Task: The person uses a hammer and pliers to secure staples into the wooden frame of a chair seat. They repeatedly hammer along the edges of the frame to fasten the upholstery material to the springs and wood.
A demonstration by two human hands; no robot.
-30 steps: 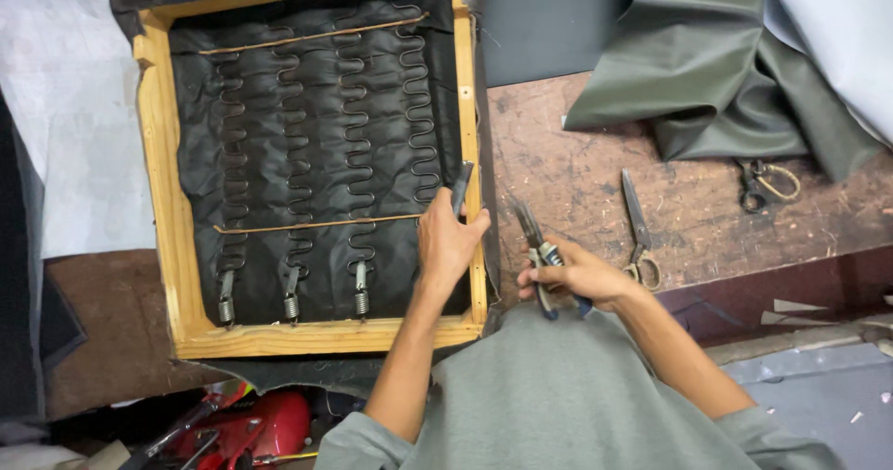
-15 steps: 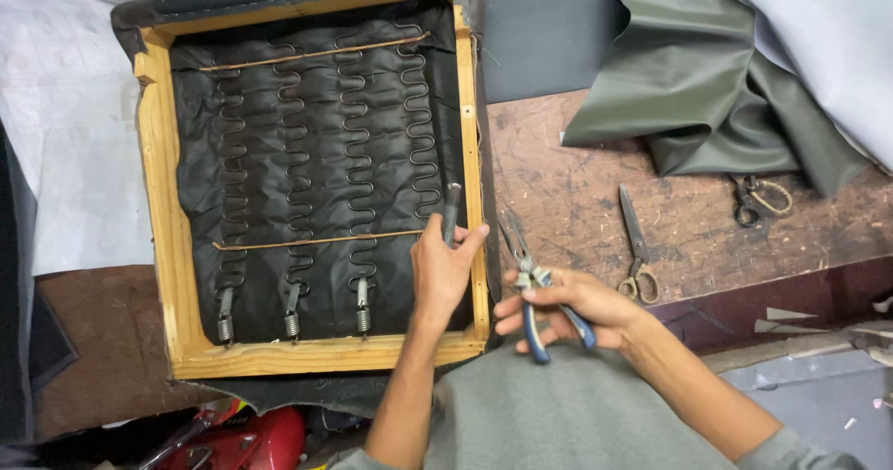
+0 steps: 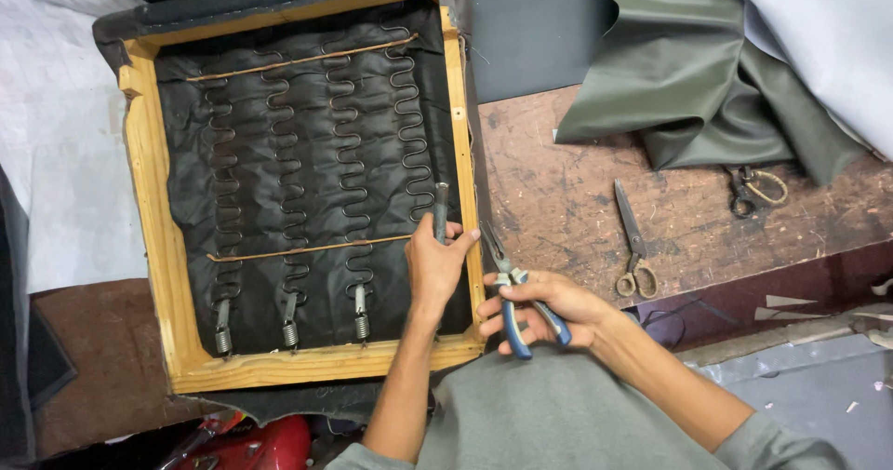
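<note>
My left hand (image 3: 435, 267) is wrapped around a short dark metal rod (image 3: 441, 211) that stands up from its fist, just inside the right rail of the wooden seat frame (image 3: 149, 209), beside the rightmost zigzag spring (image 3: 409, 126). My right hand (image 3: 544, 310) sits just right of that rail, closed on the blue handles of a pair of pliers (image 3: 510, 288), whose nose points up and left toward the rail. Scissors (image 3: 633, 242) lie well apart on the worn wooden workbench (image 3: 558, 181), below olive-green vinyl fabric (image 3: 688, 79).
</note>
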